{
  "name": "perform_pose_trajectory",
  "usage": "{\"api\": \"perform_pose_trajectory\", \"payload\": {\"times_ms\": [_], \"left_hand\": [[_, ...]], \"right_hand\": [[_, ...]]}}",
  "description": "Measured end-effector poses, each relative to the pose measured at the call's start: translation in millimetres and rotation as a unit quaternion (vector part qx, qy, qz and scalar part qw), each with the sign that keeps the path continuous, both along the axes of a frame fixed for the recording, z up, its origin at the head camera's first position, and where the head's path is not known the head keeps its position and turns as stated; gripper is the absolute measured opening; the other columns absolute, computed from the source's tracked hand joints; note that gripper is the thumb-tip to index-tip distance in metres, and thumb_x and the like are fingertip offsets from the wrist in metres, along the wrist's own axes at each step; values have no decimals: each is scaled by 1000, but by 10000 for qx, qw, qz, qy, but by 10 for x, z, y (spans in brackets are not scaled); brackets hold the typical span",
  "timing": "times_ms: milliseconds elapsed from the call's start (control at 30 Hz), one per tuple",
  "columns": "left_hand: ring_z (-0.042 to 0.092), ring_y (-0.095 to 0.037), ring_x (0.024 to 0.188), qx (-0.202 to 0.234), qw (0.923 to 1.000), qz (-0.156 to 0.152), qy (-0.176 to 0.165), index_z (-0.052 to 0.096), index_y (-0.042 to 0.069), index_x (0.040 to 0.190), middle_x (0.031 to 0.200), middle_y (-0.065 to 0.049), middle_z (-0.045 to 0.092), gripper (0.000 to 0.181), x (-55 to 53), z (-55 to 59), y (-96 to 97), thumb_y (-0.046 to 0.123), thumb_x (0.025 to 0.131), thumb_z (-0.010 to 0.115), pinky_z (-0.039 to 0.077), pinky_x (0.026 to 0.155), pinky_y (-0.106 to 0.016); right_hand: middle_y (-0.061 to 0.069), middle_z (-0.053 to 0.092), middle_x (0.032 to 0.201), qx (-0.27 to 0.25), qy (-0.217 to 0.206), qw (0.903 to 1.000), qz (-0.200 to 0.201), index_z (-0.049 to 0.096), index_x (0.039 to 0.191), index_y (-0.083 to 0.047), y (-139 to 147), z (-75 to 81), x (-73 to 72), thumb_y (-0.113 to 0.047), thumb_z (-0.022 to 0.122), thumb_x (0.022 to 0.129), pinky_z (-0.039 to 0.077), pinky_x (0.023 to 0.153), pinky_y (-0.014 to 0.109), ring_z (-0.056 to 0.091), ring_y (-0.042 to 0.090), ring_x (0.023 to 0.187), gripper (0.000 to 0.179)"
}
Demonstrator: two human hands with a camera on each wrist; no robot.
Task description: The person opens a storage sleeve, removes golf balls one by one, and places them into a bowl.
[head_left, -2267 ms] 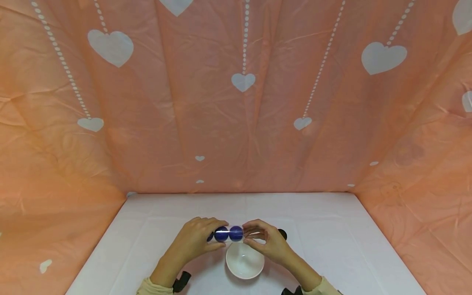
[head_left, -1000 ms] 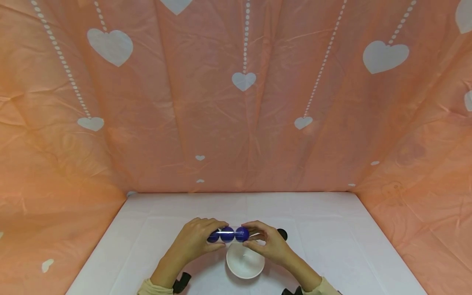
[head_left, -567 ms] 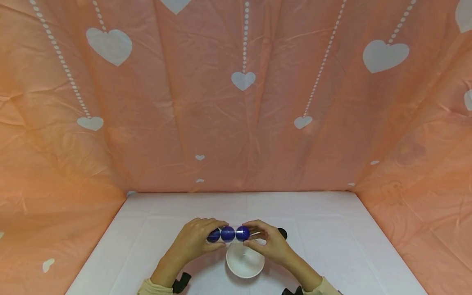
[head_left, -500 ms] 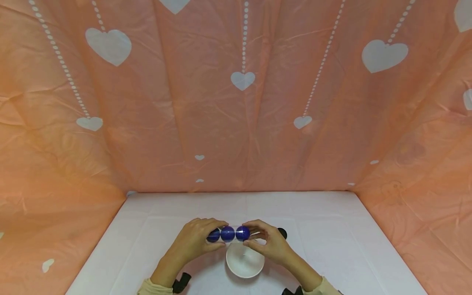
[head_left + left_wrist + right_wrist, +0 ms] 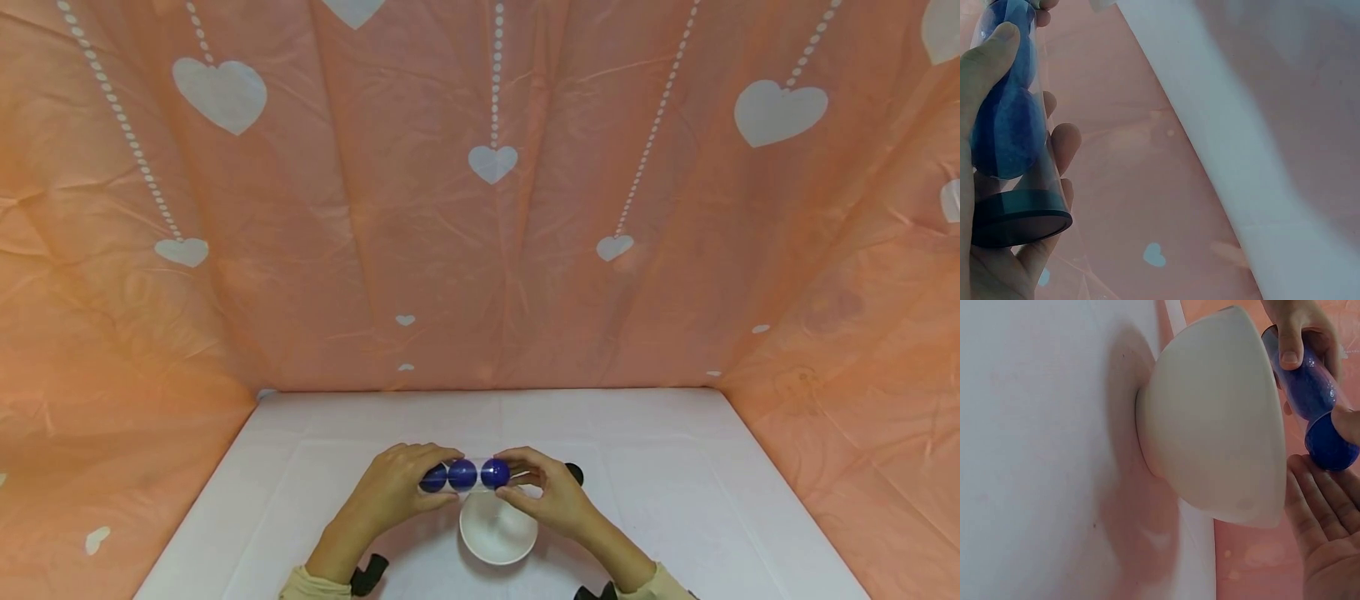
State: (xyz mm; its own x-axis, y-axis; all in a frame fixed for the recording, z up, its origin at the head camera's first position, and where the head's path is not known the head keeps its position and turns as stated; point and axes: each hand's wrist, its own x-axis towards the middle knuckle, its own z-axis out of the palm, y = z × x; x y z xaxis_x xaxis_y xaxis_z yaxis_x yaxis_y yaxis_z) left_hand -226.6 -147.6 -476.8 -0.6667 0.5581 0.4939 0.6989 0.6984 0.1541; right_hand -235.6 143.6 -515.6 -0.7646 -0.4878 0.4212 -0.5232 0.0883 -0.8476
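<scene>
My left hand (image 5: 401, 483) grips a clear tube (image 5: 1041, 175) held level above the table, its black end (image 5: 1022, 220) towards the palm. Inside are dark blue balls: one (image 5: 433, 477) partly covered by the hand, and a middle one (image 5: 462, 475). At the tube's other end, my right hand (image 5: 553, 493) pinches the end ball (image 5: 495, 473) between thumb and fingers. The right wrist view shows the thumb on that ball (image 5: 1330, 444) at the tube's mouth. Just below the hands a white bowl (image 5: 498, 529) stands upright on the table.
A black round piece (image 5: 574, 474), partly hidden, lies behind my right hand. White cloth covers the table (image 5: 315, 433). Orange sheeting with white hearts (image 5: 420, 250) hangs at the back and both sides. Black camera straps (image 5: 370, 575) show by the wrists.
The blue balls have slid rightward along the tube towards my right hand. Lately the end ball has drawn slightly apart from the middle one. Both hands stay nearly in place.
</scene>
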Motion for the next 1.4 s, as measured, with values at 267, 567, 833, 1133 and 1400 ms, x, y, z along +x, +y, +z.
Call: {"api": "perform_pose_trajectory", "payload": {"times_ms": [267,567,833,1133,1400], "left_hand": [[72,-14,92,-1,10000,9,-19,75,21,127,110,3,80,58,-2,-4,-2,39,77,98,60,83,-40],[73,-14,93,16,10000,14,-51,75,21,128,110,3,79,59,-6,0,2,39,77,98,61,85,-41],[74,-15,95,34,9999,41,-123,74,21,129,112,3,79,60,-2,3,-4,40,78,97,61,88,-43],[74,-15,98,-21,9994,113,-326,74,22,131,115,3,79,58,7,17,-7,41,81,95,61,92,-45],[75,-15,99,2,9995,92,-315,74,22,131,115,4,79,58,-1,17,-14,41,81,95,62,92,-45]], "right_hand": [[12,75,119,3,41,10000,-22,66,134,-6,12,-18,-4,-12,81,98,62,95,35,73,16,106,39],[9,76,116,-54,13,9999,-102,68,131,-8,26,-20,-9,-10,82,96,62,93,35,74,16,102,38],[9,77,112,-79,183,9996,-176,69,128,-6,39,-31,-14,-7,83,95,63,91,34,74,15,98,36],[8,78,111,-46,524,9982,-300,71,125,-7,76,-54,-10,-6,84,93,62,88,33,74,14,94,34],[2,78,107,218,685,9957,-583,73,121,-11,124,-74,5,-11,87,91,62,83,32,72,15,89,33]]}}
